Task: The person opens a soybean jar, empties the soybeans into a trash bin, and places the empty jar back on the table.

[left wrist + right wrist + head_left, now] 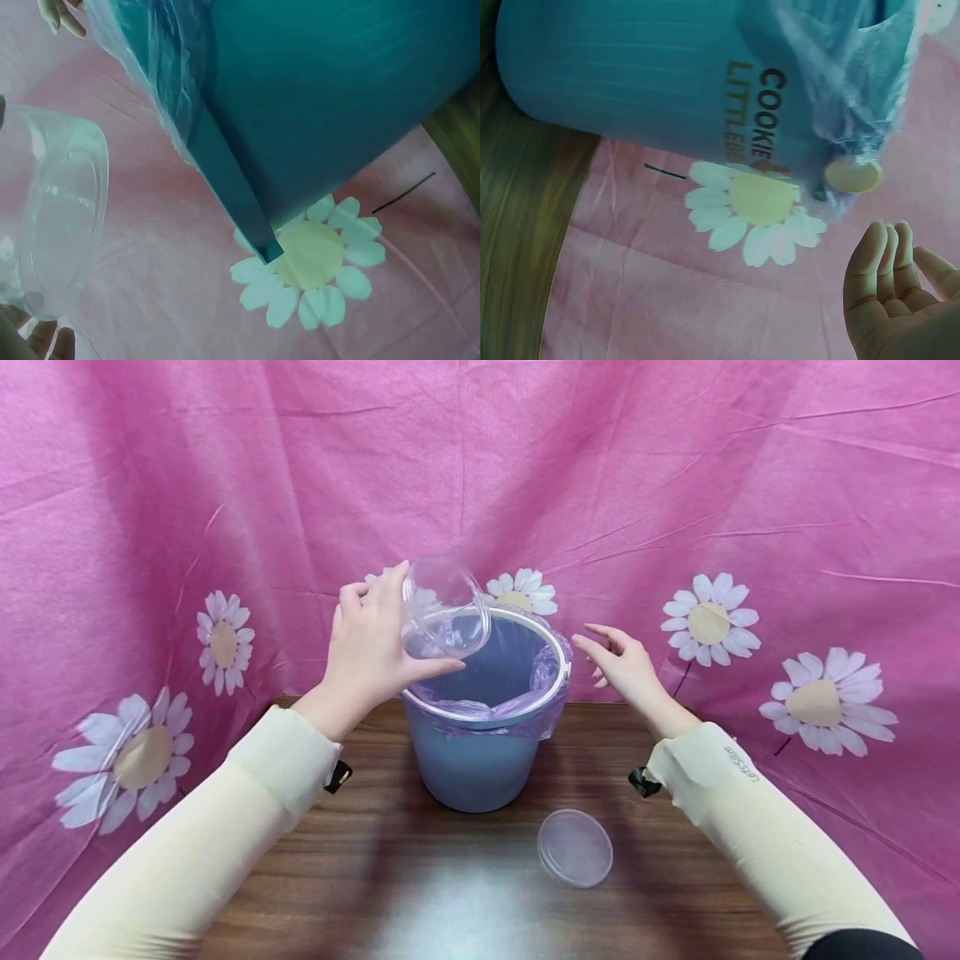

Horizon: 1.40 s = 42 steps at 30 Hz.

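In the head view my left hand (pixel 375 639) grips a clear round plastic container (pixel 447 602) between thumb and fingers. The container is tilted, its rim toward the right, over the left side of a blue trash bin (pixel 474 768). A thin purple bag (pixel 551 681) lines the bin and folds over its white ring rim. In the left wrist view the clear container (pixel 56 202) looks see-through, with fingertips at its lower edge. My right hand (pixel 618 664) is held in the air just right of the bin, fingers relaxed and nothing in them.
A clear round lid (pixel 575 848) lies on the brown wooden table (pixel 337 860), in front of the bin and to its right. A pink cloth (pixel 600 460) printed with white daisies hangs behind and on both sides.
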Tool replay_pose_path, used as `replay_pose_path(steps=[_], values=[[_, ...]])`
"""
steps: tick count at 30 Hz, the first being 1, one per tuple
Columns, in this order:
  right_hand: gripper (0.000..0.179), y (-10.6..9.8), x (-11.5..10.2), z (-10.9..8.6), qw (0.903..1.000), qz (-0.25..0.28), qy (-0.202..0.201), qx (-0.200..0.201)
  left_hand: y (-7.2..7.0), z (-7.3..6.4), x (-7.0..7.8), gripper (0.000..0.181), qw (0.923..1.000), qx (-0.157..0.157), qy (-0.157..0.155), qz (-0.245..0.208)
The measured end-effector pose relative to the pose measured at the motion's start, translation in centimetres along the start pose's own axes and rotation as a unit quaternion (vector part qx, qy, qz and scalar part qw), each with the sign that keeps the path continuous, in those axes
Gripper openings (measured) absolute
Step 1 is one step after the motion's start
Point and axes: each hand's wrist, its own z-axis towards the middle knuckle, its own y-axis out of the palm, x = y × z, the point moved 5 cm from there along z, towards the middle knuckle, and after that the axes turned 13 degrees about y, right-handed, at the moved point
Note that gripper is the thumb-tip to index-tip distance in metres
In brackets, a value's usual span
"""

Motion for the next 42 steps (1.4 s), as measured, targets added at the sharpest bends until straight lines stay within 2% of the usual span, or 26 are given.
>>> replay_pose_path(steps=[3, 7, 14, 19, 26, 34, 42], values=[[0.059, -0.6, -0.2, -0.7, 0.9994, 0.033, -0.004, -0.001, -0.3, -0.9, -0.2, 0.130, 0.9984, 0.001, -0.043, -0.036], [0.058, -1.1, -0.6, -1.5, 0.9980, 0.062, -0.010, -0.005, -0.9, -2.1, 0.0, 0.129, 0.9941, 0.012, -0.074, -0.078], [0.057, -1.5, -0.6, -2.3, 0.9938, 0.109, -0.014, -0.014, -2.2, -4.2, 0.9, 0.122, 0.9904, 0.053, -0.062, -0.112], [0.059, -1.6, -0.1, -2.7, 0.9907, 0.134, -0.008, -0.025, -2.7, -6.2, 1.7, 0.124, 0.9886, 0.061, -0.052, -0.127], [0.053, -2.2, 0.6, -3.4, 0.9756, 0.216, -0.002, -0.038, -3.2, -8.6, 2.6, 0.123, 0.9852, 0.065, -0.054, -0.149], [0.042, -3.2, 1.4, -4.7, 0.9597, 0.277, -0.012, -0.047, -2.3, -11.4, 3.7, 0.120, 0.9802, 0.069, -0.038, -0.182], [0.022, -3.8, 3.5, -6.4, 0.9391, 0.340, -0.023, -0.047, -0.3, -14.7, 4.5, 0.123, 0.9789, 0.057, -0.062, -0.187]])
